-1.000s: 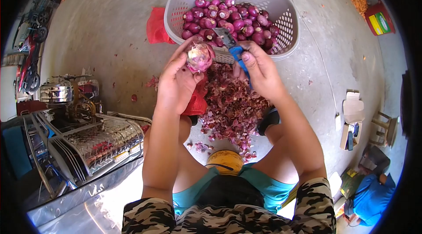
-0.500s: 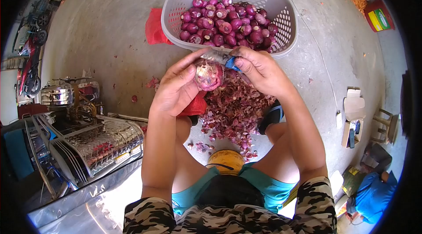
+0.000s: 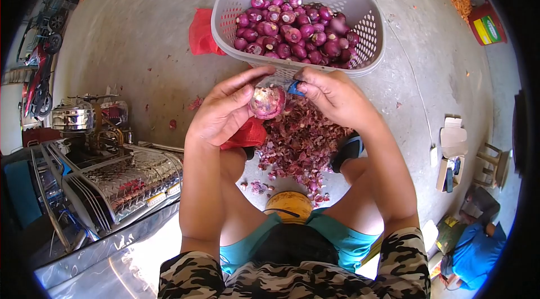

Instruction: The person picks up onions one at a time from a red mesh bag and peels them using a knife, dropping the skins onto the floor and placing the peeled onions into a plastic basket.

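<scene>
A red onion (image 3: 267,102) with a pale, rough end facing up is gripped between the thumb and fingers of my left hand (image 3: 225,105). Closed on the blue handle of a small knife (image 3: 295,87), my right hand (image 3: 332,94) is just right of the onion. The blade lies along the onion's far side and is partly blurred. Beyond both hands stands a grey perforated basket (image 3: 225,15) holding many purple-red onions (image 3: 295,32). Below them, a heap of dry onion skins (image 3: 304,141) covers the floor between my feet.
A red mesh bag (image 3: 247,133) lies under my left wrist, and red netting (image 3: 203,32) sits beside the basket. A yellow bucket (image 3: 289,203) is between my legs. At left stands a metal-plated vehicle (image 3: 124,181). An open cardboard box (image 3: 451,158) is at right, near a person in blue (image 3: 478,254).
The blade has turned and shifted slightly against the onion, and my right hand has lowered a little. The basket appears slightly further right in view.
</scene>
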{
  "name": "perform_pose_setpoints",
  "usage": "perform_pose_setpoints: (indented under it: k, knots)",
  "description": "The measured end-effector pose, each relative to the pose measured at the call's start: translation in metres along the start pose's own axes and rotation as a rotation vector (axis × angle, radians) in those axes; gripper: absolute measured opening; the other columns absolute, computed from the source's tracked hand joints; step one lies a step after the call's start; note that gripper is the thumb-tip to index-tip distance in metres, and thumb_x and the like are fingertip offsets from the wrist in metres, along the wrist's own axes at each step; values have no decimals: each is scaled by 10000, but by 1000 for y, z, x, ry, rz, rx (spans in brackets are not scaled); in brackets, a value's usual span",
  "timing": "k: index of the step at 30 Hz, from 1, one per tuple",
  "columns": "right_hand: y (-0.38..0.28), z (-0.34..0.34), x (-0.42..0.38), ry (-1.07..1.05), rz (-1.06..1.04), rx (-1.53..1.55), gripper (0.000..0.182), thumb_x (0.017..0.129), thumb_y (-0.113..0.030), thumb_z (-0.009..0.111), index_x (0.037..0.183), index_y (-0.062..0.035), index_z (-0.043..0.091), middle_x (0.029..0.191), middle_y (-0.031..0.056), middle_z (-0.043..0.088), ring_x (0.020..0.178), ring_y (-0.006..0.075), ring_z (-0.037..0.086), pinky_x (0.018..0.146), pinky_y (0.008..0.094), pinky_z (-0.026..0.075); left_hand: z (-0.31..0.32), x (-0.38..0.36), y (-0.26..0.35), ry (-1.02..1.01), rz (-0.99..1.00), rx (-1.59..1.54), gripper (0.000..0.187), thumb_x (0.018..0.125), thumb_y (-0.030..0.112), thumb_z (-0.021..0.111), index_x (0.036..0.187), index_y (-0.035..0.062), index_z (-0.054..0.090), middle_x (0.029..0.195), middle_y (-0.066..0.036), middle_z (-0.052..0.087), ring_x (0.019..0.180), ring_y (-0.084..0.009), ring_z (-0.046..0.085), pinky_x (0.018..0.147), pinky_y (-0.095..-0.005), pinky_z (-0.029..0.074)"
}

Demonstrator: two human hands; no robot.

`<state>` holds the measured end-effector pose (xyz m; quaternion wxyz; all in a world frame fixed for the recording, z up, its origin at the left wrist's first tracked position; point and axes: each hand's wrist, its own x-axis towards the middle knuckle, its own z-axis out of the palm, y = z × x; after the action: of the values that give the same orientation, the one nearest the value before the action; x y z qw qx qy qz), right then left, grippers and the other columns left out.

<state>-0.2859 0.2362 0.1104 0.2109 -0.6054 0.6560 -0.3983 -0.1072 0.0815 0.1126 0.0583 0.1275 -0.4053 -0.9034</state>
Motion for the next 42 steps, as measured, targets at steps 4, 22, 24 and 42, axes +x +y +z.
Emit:
perform_pose_setpoints:
  k: [4, 22, 24, 42]
  knots:
    - [0, 9, -1, 51, 18, 97, 179, 927, -224, 521, 886, -51, 494, 639, 176, 468, 582, 353, 504, 552, 410, 404, 3, 1, 1, -11, 27, -26, 475, 929, 164, 523, 1322, -67, 392, 1250, -162, 517, 1121, -225, 542, 958, -389, 441]
    - [4, 21, -4, 265, 127, 441, 219, 959, -218, 473, 1066, -30, 510, 699, 73, 538, 631, 167, 554, 553, 282, 439, 3, 8, -2, 162, 160, 10, 449, 928, 114, 518, 1340, 6, 375, 1250, -129, 513, 1090, -216, 559, 906, -378, 490]
    - [1, 15, -5, 298, 4, 89, 240, 930, -178, 505, 1112, -22, 498, 758, 134, 584, 684, 259, 607, 587, 327, 472, 1, 10, -3, 234, 198, 45, 452, 927, 104, 518, 1343, 16, 367, 1244, -127, 516, 1096, -215, 554, 894, -375, 499]
    - [-18, 67, -5, 342, 176, -264, 338, 859, -127, 532, 1152, 16, 441, 896, 219, 612, 659, 380, 620, 540, 448, 510, 26, 30, -36, 615, 619, 426, 480, 812, -50, 642, 1251, -78, 451, 1082, -136, 605, 942, -144, 595, 837, -260, 490]
